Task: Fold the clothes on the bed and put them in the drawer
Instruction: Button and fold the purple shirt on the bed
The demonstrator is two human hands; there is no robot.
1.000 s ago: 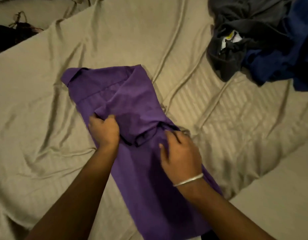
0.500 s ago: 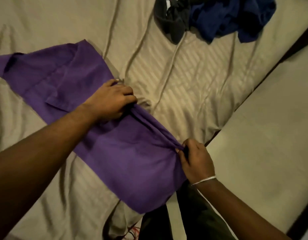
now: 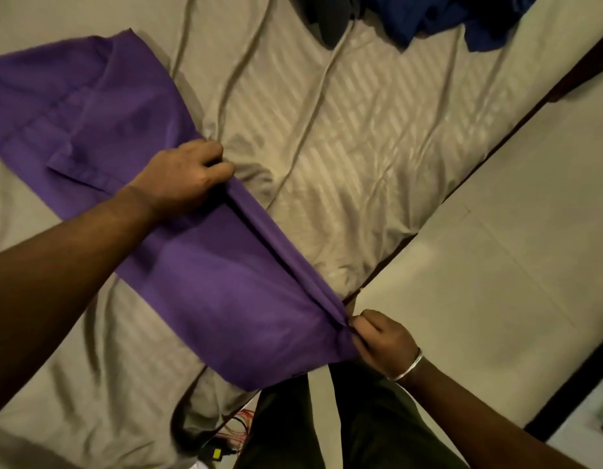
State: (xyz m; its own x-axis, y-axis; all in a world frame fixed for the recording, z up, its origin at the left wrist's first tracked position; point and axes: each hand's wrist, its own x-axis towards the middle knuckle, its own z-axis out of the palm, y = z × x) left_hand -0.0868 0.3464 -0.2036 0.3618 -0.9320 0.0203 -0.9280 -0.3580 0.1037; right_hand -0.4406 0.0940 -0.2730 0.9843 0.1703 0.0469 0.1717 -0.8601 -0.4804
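Bed [image 3: 378, 137]: beige striped sheet, creased. Purple shirt [image 3: 205, 275] flat on bed, near edge. Left hand [image 3: 188, 177] grips folded long edge mid-shirt; right hand [image 3: 381, 336] pinches same edge at hem, fold taut between. Blue garment [image 3: 439, 18] and grey garment [image 3: 327, 18] unfolded, far side. Step, judged: lengthwise fold of shirt. Next: lay edge flat, then fold crosswise. Drawer not in view.

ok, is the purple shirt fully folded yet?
No: the shirt lies stretched long across the bed, left hand and right hand gripping its edge.
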